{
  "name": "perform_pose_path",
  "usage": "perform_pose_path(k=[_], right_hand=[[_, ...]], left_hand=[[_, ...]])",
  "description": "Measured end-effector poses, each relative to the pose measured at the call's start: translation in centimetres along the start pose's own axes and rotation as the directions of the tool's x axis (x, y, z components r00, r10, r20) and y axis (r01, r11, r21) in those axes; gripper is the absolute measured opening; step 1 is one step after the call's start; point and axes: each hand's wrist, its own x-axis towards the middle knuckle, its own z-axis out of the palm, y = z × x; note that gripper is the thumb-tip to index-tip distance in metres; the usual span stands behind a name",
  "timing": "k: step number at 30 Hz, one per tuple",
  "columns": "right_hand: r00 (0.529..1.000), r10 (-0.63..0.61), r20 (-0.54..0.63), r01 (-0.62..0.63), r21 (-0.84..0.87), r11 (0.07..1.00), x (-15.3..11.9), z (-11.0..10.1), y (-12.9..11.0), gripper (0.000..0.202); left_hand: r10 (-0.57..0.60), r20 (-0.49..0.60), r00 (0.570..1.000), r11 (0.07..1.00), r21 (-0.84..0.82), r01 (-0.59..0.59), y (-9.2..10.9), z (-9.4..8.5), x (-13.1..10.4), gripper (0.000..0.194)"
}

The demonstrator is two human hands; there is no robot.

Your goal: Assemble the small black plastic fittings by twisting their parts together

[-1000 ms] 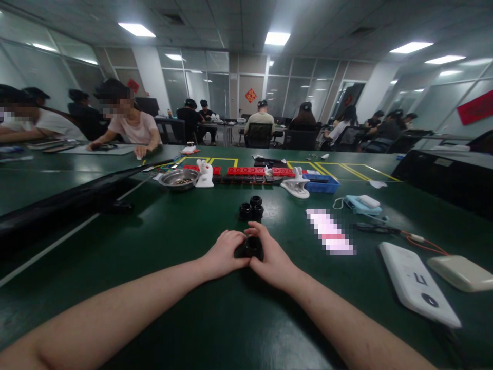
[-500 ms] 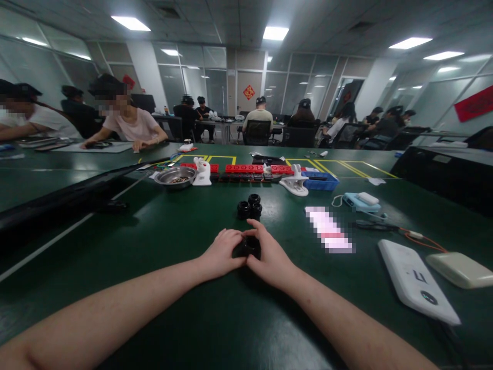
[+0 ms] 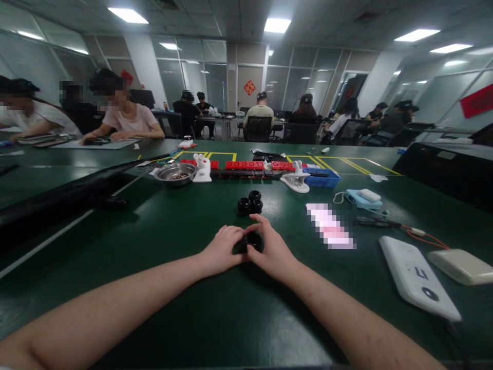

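Observation:
My left hand (image 3: pixel 223 247) and my right hand (image 3: pixel 275 250) meet at the middle of the green table (image 3: pixel 162 303). Between them is a black, shiny, ring-like part (image 3: pixel 254 239), partly hidden by the fingers. My left fingers and thumb curl round its left side. The right thumb presses near its front rim, while the right index finger arches over the far side. Just beyond the fingertips stand three similar round black parts (image 3: pixel 250 203), grouped close together, with openings in their tops.
Behind stand a metal bowl (image 3: pixel 175 174) of small pieces, two white clamps (image 3: pixel 202 169), a row of red blocks (image 3: pixel 246 165) and a blue tray (image 3: pixel 323 178). Right lie a blurred-out phone-like item (image 3: pixel 330 226), cables and a white device (image 3: pixel 419 277). A person (image 3: pixel 127 115) works across the table.
Both hands stay round the black part, which has turned or tilted slightly so more of its opening shows. The view has shifted a little.

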Motion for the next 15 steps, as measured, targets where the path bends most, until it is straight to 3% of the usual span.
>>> perform_pose_path(k=[3, 7, 11, 15], right_hand=[[0.997, -0.074, 0.004, 0.074, 0.024, 0.997, -0.28, -0.18, -0.11, 0.067], [0.993, -0.027, -0.117, 0.016, -0.094, 0.995, -0.08, -0.15, -0.06, 0.061], [0.997, 0.017, -0.069, -0.023, -0.083, 0.996, 0.07, 0.02, -0.03, 0.056], [0.996, -0.089, -0.024, 0.09, 0.037, 0.995, -0.33, -0.2, -0.47, 0.071]], left_hand=[[-0.006, -0.006, 1.0, 1.0, 0.023, 0.006, -0.07, 0.07, 0.05, 0.038], [0.029, -0.013, 0.999, 0.999, 0.024, -0.029, -0.04, -0.02, 0.14, 0.035], [0.034, -0.009, 0.999, 0.999, 0.0, -0.034, 0.01, -0.09, 0.08, 0.034], [-0.002, -0.006, 1.0, 1.0, -0.004, 0.002, -0.1, 0.0, 0.03, 0.039]])
